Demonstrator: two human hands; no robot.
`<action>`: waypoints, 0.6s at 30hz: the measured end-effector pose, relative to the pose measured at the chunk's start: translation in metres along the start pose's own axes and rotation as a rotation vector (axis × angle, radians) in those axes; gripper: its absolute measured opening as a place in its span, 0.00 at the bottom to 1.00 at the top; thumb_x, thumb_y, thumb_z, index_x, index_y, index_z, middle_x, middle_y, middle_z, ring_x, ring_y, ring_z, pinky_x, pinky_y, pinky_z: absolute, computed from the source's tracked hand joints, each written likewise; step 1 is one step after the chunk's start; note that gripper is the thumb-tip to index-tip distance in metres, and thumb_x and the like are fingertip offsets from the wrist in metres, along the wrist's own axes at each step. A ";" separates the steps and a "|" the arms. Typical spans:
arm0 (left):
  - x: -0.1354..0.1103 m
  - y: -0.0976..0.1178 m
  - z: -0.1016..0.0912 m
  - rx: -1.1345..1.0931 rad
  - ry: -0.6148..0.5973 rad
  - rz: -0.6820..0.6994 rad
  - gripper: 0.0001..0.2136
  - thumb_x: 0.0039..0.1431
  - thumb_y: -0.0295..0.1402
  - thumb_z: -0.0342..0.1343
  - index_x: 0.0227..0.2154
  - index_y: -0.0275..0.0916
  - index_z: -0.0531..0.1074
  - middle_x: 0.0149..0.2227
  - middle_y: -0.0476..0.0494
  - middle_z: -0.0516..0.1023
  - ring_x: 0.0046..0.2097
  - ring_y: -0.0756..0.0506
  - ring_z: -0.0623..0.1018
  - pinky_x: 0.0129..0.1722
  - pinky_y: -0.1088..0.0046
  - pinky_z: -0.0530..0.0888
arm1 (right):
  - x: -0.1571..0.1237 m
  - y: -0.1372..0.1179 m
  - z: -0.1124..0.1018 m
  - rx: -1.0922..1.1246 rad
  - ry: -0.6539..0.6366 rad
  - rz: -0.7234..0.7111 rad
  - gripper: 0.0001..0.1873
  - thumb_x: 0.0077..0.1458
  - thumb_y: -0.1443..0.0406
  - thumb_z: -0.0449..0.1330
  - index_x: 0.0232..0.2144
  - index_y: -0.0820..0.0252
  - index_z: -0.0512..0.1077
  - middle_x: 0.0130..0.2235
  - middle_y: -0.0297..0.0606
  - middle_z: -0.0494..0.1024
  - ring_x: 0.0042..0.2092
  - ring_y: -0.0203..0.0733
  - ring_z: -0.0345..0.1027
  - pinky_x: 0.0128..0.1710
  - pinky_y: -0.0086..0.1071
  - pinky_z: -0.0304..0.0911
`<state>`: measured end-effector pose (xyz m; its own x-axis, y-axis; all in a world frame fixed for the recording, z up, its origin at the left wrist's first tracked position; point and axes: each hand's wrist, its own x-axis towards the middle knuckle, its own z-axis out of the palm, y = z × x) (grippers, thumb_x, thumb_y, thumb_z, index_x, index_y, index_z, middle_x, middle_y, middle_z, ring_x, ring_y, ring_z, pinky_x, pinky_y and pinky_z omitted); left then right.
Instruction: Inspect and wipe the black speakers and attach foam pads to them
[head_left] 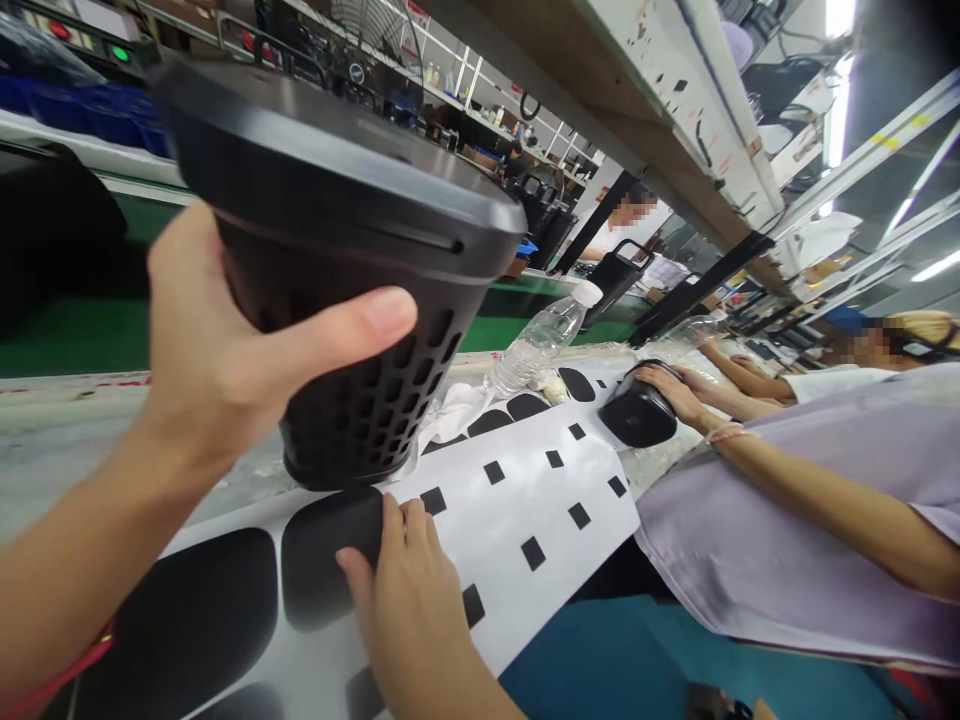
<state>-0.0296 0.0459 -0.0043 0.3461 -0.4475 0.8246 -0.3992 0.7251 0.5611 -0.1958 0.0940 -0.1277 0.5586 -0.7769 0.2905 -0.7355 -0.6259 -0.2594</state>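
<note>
My left hand (225, 350) is wrapped around a black plastic housing (345, 250) with a perforated lower part, holding it tilted above the bench. My right hand (409, 590) rests on a white backing sheet (525, 480), fingertips pressed at the edge of a black oval pad (326, 550). Whether the fingers pinch the pad cannot be told. Another large black oval pad (187, 620) lies to the left, and small black squares (532, 552) dot the sheet.
A clear water bottle (540, 340) lies beyond the sheet beside a white cloth (450, 410). A co-worker in a lilac shirt (795, 530) at right holds a black housing (637, 412). A green conveyor (75, 330) runs behind; a shelf (660, 100) hangs overhead.
</note>
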 end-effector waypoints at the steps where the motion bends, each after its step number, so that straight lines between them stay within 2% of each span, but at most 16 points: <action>1: -0.001 -0.003 0.002 0.005 -0.010 0.003 0.26 0.40 0.41 0.73 0.42 0.35 0.73 0.41 0.49 0.79 0.43 0.43 0.78 0.45 0.60 0.78 | 0.007 -0.004 0.000 -0.019 -0.157 0.088 0.35 0.48 0.63 0.69 0.54 0.82 0.70 0.44 0.59 0.75 0.44 0.62 0.74 0.34 0.49 0.77; 3: -0.003 -0.008 0.006 0.022 0.021 -0.016 0.27 0.38 0.41 0.74 0.41 0.33 0.73 0.41 0.45 0.79 0.42 0.42 0.79 0.43 0.62 0.78 | 0.022 -0.009 -0.005 0.008 -0.474 0.259 0.40 0.54 0.59 0.65 0.63 0.79 0.61 0.53 0.59 0.70 0.54 0.61 0.69 0.46 0.50 0.75; 4: -0.004 -0.010 0.007 0.035 0.047 -0.037 0.28 0.37 0.41 0.74 0.40 0.32 0.73 0.41 0.43 0.79 0.41 0.42 0.78 0.43 0.61 0.78 | 0.029 -0.010 -0.010 0.033 -0.576 0.317 0.40 0.57 0.59 0.63 0.64 0.76 0.58 0.55 0.57 0.69 0.57 0.58 0.66 0.51 0.49 0.72; 6: -0.005 -0.011 0.010 0.052 0.080 -0.059 0.29 0.37 0.42 0.74 0.40 0.32 0.72 0.41 0.42 0.78 0.42 0.42 0.78 0.45 0.61 0.78 | 0.040 -0.010 -0.020 0.089 -0.651 0.356 0.33 0.58 0.60 0.62 0.62 0.71 0.62 0.54 0.51 0.69 0.58 0.54 0.65 0.55 0.48 0.69; 10: -0.006 -0.009 0.010 0.080 0.106 -0.077 0.29 0.37 0.43 0.73 0.41 0.33 0.71 0.41 0.42 0.77 0.43 0.42 0.78 0.44 0.62 0.76 | 0.050 -0.007 -0.034 0.148 -0.675 0.308 0.24 0.57 0.58 0.64 0.51 0.67 0.69 0.50 0.43 0.70 0.54 0.51 0.65 0.55 0.45 0.68; 12: -0.006 -0.008 0.010 0.093 0.108 -0.091 0.30 0.37 0.43 0.72 0.42 0.33 0.70 0.41 0.42 0.77 0.43 0.41 0.77 0.45 0.61 0.76 | 0.049 -0.010 -0.033 0.145 -0.688 0.311 0.22 0.57 0.60 0.63 0.51 0.66 0.70 0.50 0.43 0.69 0.55 0.51 0.64 0.56 0.45 0.67; 13: -0.007 -0.008 0.011 0.093 0.105 -0.102 0.30 0.37 0.43 0.72 0.42 0.34 0.70 0.42 0.42 0.77 0.44 0.41 0.77 0.46 0.61 0.76 | 0.047 -0.012 -0.031 0.132 -0.691 0.328 0.22 0.58 0.61 0.62 0.53 0.67 0.70 0.52 0.45 0.68 0.56 0.51 0.63 0.56 0.46 0.67; 16: -0.007 -0.008 0.011 0.087 0.094 -0.111 0.29 0.39 0.42 0.71 0.43 0.35 0.69 0.43 0.43 0.77 0.45 0.42 0.77 0.47 0.62 0.75 | 0.035 -0.016 -0.015 0.061 -0.654 0.369 0.33 0.59 0.63 0.61 0.63 0.71 0.60 0.55 0.53 0.65 0.58 0.55 0.61 0.56 0.48 0.68; 18: -0.007 -0.008 0.012 0.073 0.097 -0.104 0.28 0.39 0.42 0.72 0.42 0.35 0.69 0.43 0.43 0.76 0.45 0.42 0.77 0.47 0.63 0.75 | 0.025 -0.013 -0.001 0.003 -0.508 0.278 0.36 0.56 0.62 0.63 0.62 0.74 0.61 0.50 0.55 0.68 0.53 0.56 0.66 0.47 0.48 0.73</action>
<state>-0.0391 0.0370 -0.0137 0.4680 -0.4629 0.7528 -0.4167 0.6356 0.6499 -0.1727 0.0824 -0.1157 0.4588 -0.8473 -0.2676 -0.8803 -0.3927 -0.2660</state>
